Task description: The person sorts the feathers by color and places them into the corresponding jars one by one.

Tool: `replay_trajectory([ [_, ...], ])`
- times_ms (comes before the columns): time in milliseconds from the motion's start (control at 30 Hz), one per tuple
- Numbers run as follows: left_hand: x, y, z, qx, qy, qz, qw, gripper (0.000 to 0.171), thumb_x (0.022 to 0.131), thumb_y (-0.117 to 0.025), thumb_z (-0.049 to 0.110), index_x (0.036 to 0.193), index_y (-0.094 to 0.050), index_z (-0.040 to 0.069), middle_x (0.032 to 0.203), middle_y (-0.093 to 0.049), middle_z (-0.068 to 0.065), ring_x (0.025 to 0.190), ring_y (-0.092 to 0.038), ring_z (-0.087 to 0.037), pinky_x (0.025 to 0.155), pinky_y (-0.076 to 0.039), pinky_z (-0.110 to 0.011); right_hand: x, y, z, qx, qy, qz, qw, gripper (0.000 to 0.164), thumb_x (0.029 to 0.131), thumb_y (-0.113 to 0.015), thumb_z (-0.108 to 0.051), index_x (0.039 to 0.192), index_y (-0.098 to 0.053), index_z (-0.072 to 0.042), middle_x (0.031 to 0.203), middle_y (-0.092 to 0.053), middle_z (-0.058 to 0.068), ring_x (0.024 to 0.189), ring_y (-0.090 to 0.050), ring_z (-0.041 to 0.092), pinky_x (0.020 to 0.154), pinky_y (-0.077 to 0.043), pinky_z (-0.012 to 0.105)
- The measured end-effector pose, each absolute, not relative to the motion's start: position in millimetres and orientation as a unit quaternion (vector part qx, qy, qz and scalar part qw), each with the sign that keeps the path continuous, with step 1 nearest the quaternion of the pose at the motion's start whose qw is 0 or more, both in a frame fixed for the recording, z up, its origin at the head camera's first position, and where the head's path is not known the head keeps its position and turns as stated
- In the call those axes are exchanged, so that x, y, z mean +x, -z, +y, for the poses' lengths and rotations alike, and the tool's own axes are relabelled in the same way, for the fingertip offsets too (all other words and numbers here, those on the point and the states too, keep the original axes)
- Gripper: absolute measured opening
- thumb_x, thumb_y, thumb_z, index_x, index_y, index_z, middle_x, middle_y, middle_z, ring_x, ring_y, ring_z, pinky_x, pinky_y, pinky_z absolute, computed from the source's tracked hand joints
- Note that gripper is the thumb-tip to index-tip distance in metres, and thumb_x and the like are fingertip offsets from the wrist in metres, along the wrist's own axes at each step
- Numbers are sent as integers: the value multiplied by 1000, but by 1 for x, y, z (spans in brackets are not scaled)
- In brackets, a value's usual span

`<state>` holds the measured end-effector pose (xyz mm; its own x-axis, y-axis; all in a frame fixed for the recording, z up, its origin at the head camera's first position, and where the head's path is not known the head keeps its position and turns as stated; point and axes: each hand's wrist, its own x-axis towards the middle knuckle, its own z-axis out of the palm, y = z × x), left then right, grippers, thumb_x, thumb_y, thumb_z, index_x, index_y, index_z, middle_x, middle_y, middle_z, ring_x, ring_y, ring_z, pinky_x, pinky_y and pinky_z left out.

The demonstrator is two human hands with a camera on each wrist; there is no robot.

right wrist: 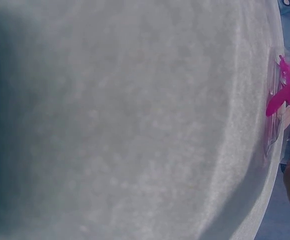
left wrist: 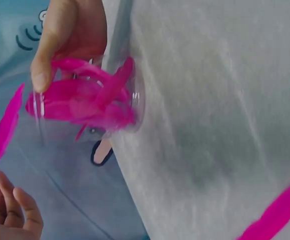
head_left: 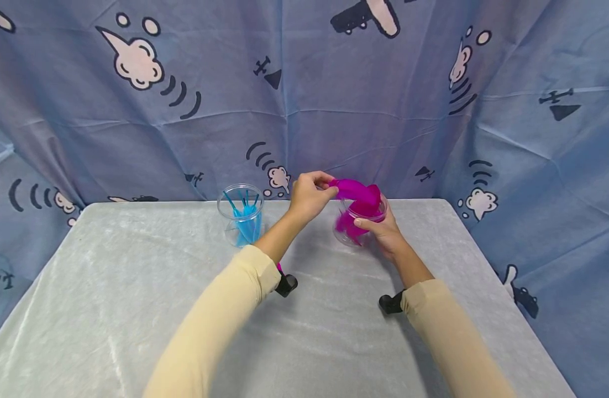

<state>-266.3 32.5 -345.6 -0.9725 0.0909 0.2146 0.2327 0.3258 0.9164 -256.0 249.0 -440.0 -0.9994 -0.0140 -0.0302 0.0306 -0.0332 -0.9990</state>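
My left hand pinches a magenta feather by its end, level with the rim of a clear plastic cup. The feather's far end overlaps the cup's opening in the head view; in the left wrist view the held feather shows apart from the cup. Around the cup's right side, my right hand grips it with the thumb across the front below the rim. Several magenta feathers fill the cup. Only a strip of the cup with its feathers shows at the right wrist view's edge.
A second clear cup holding blue feathers stands left of my left forearm. Another magenta feather lies on the pale cloth-covered table, mostly hidden by my left arm in the head view. A patterned blue curtain hangs behind.
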Motion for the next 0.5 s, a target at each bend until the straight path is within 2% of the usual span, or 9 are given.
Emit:
replay_trajectory([
  [133,-264,350,42,-83,557,-824,70,12,86,-75,10,97,-76,5,79,-64,-4,82,-59,-18,63,-45,-22,-257,441,249,10,717,697,17,86,88,-68,1,156,-20,-21,139,-44,4,126,-45,19,113,-34,39],
  [367,-262,353,54,-73,519,-847,89,9,86,-75,13,95,-77,10,77,-64,1,74,-56,-15,67,-43,-27,-257,442,249,10,717,697,14,87,88,-67,1,157,-19,-20,141,-44,4,126,-45,18,114,-33,38],
  [500,-260,354,60,-77,506,-855,82,8,86,-76,14,94,-77,12,75,-63,3,72,-56,-14,64,-44,-27,-256,441,250,9,715,699,16,85,89,-66,1,157,-18,-20,141,-43,3,127,-44,18,114,-33,39],
])
